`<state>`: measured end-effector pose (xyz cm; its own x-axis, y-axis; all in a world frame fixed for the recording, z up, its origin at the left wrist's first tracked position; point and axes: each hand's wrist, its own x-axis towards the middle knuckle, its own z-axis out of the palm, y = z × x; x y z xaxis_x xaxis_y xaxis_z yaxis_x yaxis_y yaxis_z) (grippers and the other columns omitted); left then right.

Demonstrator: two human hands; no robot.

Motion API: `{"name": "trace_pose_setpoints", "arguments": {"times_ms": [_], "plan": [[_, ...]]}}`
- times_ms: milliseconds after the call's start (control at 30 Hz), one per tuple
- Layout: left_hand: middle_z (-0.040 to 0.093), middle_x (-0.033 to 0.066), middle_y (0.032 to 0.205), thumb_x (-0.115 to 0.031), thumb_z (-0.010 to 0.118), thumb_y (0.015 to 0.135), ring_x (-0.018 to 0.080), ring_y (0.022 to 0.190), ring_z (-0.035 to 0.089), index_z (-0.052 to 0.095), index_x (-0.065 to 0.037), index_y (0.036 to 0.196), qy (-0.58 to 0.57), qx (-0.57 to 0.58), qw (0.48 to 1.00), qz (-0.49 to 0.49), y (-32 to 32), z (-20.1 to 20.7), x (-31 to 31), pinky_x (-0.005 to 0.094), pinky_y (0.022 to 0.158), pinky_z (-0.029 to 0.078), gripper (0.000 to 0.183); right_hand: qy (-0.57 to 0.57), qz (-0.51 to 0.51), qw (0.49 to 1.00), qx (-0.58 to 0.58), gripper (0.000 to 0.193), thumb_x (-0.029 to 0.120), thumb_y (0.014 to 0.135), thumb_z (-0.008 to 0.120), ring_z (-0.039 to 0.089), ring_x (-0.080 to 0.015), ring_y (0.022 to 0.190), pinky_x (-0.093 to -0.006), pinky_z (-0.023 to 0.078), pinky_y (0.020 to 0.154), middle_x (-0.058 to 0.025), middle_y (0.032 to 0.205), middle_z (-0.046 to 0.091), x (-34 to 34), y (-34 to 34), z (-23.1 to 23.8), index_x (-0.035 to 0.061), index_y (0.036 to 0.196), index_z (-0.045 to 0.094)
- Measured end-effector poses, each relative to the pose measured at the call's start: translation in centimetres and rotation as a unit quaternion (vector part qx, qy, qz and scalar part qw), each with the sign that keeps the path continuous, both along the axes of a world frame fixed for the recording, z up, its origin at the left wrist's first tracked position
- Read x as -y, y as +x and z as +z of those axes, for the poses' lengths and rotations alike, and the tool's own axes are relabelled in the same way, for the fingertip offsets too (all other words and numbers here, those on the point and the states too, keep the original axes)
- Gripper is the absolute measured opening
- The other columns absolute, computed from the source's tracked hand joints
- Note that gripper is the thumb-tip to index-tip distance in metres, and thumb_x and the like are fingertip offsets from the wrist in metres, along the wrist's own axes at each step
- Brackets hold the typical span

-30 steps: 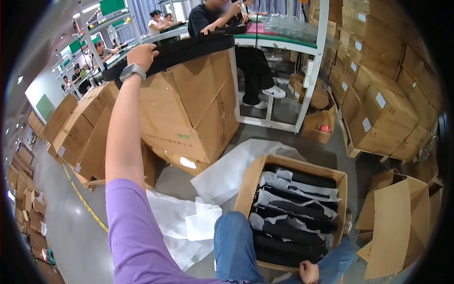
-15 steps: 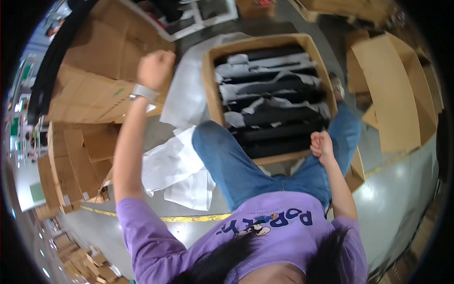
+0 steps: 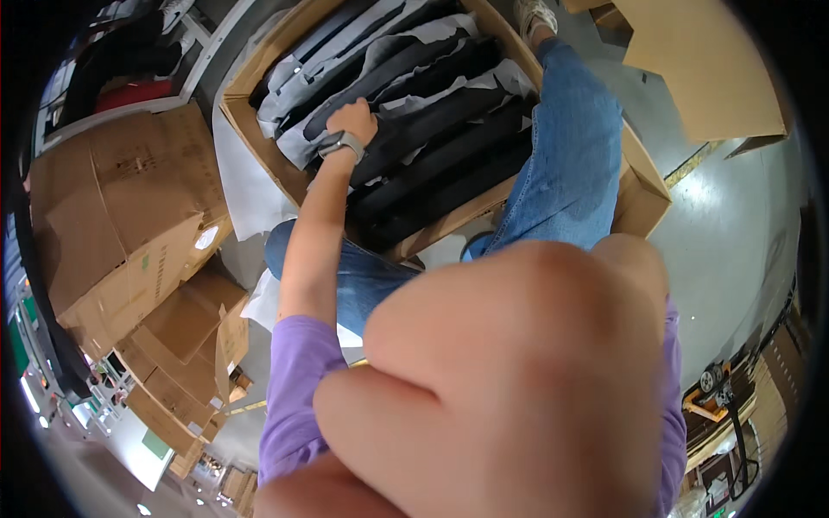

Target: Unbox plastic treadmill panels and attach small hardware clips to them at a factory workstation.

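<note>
My left hand (image 3: 352, 121) has dropped from overhead into the box (image 3: 641, 192), fingers closed on a dark folded garment (image 3: 432, 121); right hand unseen.

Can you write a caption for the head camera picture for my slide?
A left hand reaches into an open cardboard box of dark folded clothes.

Grey concrete floor (image 3: 734, 233), bearing an open cardboard box (image 3: 643, 186) of folded dark garments (image 3: 432, 129), white paper sheets (image 3: 246, 186) alongside, stacked cartons (image 3: 121, 216) near.
</note>
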<state>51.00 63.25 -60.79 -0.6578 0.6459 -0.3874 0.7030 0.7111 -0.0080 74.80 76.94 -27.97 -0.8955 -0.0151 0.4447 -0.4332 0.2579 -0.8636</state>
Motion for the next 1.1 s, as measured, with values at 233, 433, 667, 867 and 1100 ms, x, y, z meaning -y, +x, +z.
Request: {"name": "trace_pose_setpoints", "arguments": {"times_ms": [233,433,667,867,1100], "plan": [[0.067,0.0190,0.091,-0.031,0.055,0.085,0.0356,0.087,0.065,0.063,-0.005,0.094,-0.012,-0.041,0.999,0.033,-4.1,-1.5,-3.7,0.0445,0.076,0.052,0.029,-0.029,-0.006,0.999,0.031,0.014,0.021,0.072,0.072,0.050,-0.0168,0.054,-0.0306,0.033,0.040,-0.0009,0.065,0.050,-8.3,6.0,-3.2,0.0116,0.068,0.062],[0.067,0.0183,0.088,-0.057,0.056,0.081,0.0351,0.086,0.064,0.068,-0.006,0.085,-0.024,0.041,0.999,-0.018,-7.3,-2.6,-3.2,0.0437,0.076,0.050,0.052,-0.039,-0.008,0.999,0.032,0.025,0.024,0.078,0.073,0.052,-0.0176,0.062,-0.0319,0.033,0.041,-0.0020,0.072,0.056,-10.1,5.6,-4.2,0.0099,0.063,0.058],[0.059,0.0164,0.074,-0.058,0.068,0.068,0.0339,0.070,0.057,0.063,-0.002,0.067,0.054,0.152,0.980,-0.116,-5.7,-0.2,-4.0,0.0408,0.064,0.045,0.057,-0.343,-0.297,0.869,0.197,0.035,0.025,0.087,0.038,0.030,-0.0046,0.046,-0.0220,0.020,0.043,0.0033,0.054,0.035,-9.1,4.9,-13.7,-0.0048,0.089,0.056],[0.029,0.0032,0.056,-0.035,0.073,0.078,0.0136,0.053,0.031,0.042,0.000,0.060,0.255,0.256,0.932,-0.025,-3.0,6.0,-1.6,0.0329,0.050,0.028,0.051,-0.578,-0.268,0.738,0.221,0.022,0.014,0.085,0.036,0.027,-0.0049,0.044,-0.0211,0.019,0.041,0.0014,0.057,0.039,-9.0,8.6,-16.7,-0.0008,0.090,0.052],[0.024,0.0041,0.059,-0.023,0.071,0.078,0.0109,0.055,0.025,0.033,-0.001,0.063,0.235,0.345,0.909,0.024,2.3,17.5,2.6,0.0303,0.049,0.024,0.046,-0.470,-0.338,0.785,0.221,0.032,0.010,0.091,0.048,0.028,-0.0017,0.044,-0.0174,0.022,0.041,-0.0037,0.073,0.056,-8.0,9.4,-11.5,-0.0030,0.120,0.053]]}}
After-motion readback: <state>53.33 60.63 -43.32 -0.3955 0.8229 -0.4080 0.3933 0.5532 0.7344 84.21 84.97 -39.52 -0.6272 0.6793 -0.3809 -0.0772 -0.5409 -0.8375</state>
